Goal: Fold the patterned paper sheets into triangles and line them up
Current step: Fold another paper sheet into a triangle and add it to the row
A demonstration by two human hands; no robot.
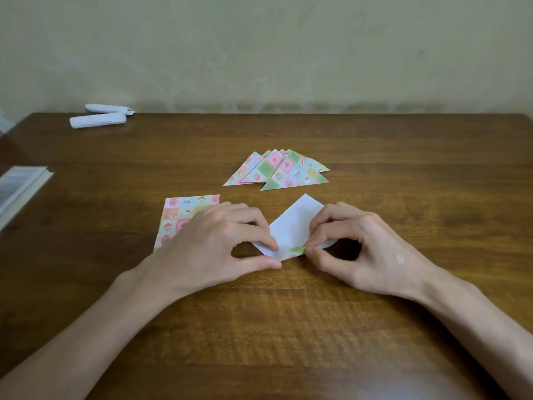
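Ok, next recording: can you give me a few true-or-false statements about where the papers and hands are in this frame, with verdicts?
1. The sheet being folded lies white side up. True.
2. The right hand pinches that sheet's near corner, where a bit of pattern shows. True.
3. The folded triangles lie nearer the person than the hands. False: they lie beyond the hands, overlapping in a row.
4. The left hand is held away from all the paper. False: its fingertips hold the sheet's near-left edge.
5. The unfolded patterned sheets lie right of the right hand. False: they lie on the left, partly under the left hand.
6. Two white rolls lie at the far left of the table. True.
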